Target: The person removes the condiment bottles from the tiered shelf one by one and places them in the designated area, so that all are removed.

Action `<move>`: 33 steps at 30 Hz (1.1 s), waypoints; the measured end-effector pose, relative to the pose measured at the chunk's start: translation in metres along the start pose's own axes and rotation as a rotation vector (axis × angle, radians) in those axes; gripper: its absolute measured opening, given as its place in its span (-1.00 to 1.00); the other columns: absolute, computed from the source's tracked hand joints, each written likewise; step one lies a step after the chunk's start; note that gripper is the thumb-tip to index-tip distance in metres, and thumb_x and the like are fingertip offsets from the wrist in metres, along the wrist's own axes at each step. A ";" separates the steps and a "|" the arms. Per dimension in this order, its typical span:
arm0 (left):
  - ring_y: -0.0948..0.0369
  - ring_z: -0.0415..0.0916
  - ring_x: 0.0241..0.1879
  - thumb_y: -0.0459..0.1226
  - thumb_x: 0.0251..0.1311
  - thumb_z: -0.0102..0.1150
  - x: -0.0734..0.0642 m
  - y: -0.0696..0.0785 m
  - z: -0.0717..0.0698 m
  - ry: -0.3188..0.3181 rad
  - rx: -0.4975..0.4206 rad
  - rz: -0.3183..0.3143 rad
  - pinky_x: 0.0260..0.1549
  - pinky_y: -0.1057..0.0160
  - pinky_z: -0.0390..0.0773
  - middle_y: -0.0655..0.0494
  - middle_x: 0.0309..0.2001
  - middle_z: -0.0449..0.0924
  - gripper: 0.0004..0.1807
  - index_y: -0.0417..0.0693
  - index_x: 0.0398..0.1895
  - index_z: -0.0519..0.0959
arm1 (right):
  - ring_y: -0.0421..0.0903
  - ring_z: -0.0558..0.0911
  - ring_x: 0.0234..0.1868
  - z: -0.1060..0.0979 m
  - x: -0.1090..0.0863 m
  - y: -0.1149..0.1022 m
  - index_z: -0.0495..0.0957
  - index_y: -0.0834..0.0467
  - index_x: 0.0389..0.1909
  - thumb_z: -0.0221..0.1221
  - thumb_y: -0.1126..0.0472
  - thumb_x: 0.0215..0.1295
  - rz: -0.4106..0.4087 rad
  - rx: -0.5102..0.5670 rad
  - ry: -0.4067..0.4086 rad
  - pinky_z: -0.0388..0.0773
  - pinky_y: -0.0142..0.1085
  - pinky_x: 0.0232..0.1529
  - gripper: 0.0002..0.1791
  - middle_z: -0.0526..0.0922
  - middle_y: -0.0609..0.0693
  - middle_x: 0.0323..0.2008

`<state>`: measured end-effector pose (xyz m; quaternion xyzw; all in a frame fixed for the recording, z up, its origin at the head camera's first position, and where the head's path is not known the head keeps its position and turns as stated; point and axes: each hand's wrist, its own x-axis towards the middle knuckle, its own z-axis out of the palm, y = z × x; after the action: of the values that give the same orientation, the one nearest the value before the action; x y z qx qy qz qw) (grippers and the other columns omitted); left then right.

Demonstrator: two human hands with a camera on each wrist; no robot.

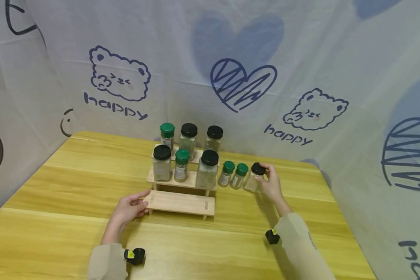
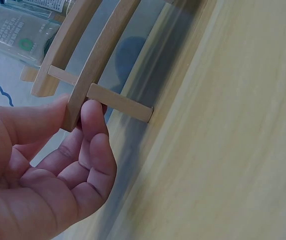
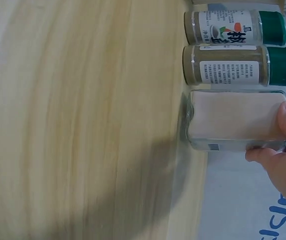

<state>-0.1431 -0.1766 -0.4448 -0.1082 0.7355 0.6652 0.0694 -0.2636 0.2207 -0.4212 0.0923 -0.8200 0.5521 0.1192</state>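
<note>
A three-tier wooden spice rack [image 1: 182, 203] stands on the table, its lowest step bare. My left hand [image 1: 126, 210] pinches the left end of that step, with the thumb on top and fingertips [image 2: 94, 112] below, as the left wrist view shows. Over to the right, my right hand [image 1: 272, 186] grips a square glass jar [image 3: 232, 116] near its black lid [image 1: 258, 168]. Pale contents fill most of this jar. Left of it, two small green-lidded spice bottles [image 1: 239, 177] stand side by side, close to the rack's right end.
On the middle step are two black-lidded jars [image 1: 162, 165] with a green-lidded bottle [image 1: 181, 167] between them. The top step carries a green-lidded bottle [image 1: 167, 134] and two black-lidded jars [image 1: 189, 138]. A printed cloth [image 1: 182, 46] hangs behind the wooden table [image 1: 73, 175].
</note>
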 end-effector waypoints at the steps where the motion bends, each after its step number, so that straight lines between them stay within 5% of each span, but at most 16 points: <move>1: 0.27 0.50 -0.49 -0.47 0.19 0.00 0.000 0.000 0.000 0.000 0.003 0.000 -0.45 0.36 0.54 0.06 -0.41 0.50 -0.54 -0.32 0.18 0.27 | 0.27 0.31 0.11 0.000 0.000 0.000 0.23 0.50 0.01 0.08 0.69 -0.02 -0.003 0.003 -0.009 0.31 -0.06 0.07 -0.50 0.26 0.39 0.07; 20: 0.28 0.49 -0.51 -0.49 0.19 -0.02 -0.001 -0.001 0.001 0.006 -0.016 0.002 -0.46 0.36 0.53 0.09 -0.44 0.47 -0.55 -0.34 0.18 0.26 | 0.28 0.26 0.15 0.001 -0.001 0.006 0.18 0.51 0.04 0.04 0.70 0.01 0.012 0.027 -0.074 0.31 -0.03 0.07 -0.49 0.22 0.38 0.09; 33: 0.27 0.50 -0.49 -0.48 0.18 -0.01 -0.001 0.001 0.001 0.001 -0.013 0.005 -0.45 0.36 0.53 0.07 -0.42 0.48 -0.54 -0.33 0.18 0.26 | 0.28 0.21 0.18 0.000 -0.001 0.003 0.14 0.51 0.07 0.00 0.70 0.04 0.027 0.074 -0.112 0.38 -0.25 0.04 -0.48 0.16 0.37 0.12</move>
<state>-0.1420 -0.1757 -0.4435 -0.1072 0.7316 0.6700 0.0667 -0.2631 0.2218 -0.4241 0.1163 -0.8057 0.5775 0.0622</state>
